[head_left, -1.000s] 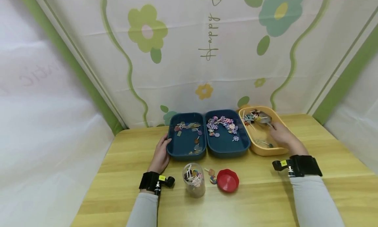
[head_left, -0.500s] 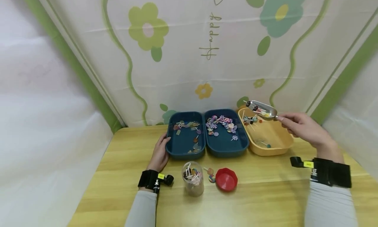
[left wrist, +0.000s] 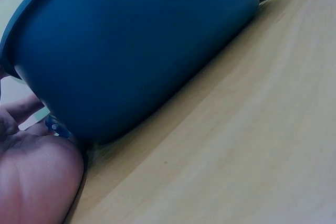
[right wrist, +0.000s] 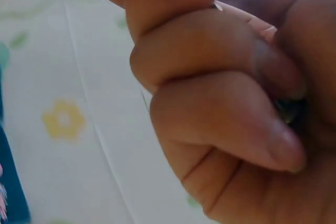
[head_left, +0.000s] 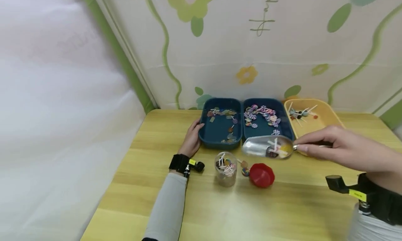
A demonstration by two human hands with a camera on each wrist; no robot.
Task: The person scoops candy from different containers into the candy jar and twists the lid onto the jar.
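Note:
My right hand (head_left: 342,147) grips the handle of a metal scoop (head_left: 255,146), fingers curled round it in the right wrist view. Several lollipops, one yellow and one dark, lie in the scoop, which hangs in front of the middle blue bin (head_left: 290,131). At the outer left side of the left blue bin (head_left: 216,134), my left hand (head_left: 191,140) holds on near the rim. A clear jar (head_left: 226,180) with lollipops inside stands on the table in front of that bin. The yellow bin (head_left: 329,113) is partly hidden behind my right hand.
A red scalloped lid (head_left: 262,175) lies right of the jar, with two loose lollipops (head_left: 245,167) between them. Swirl lollipops (head_left: 263,113) fill part of the middle bin. A flowered curtain (head_left: 220,59) hangs behind the wooden table (head_left: 150,147).
My right hand has lifted the scoop out of the yellow bin with lollipops in it and brought it left and nearer. The head view has shifted; my left hand stays at the left bin.

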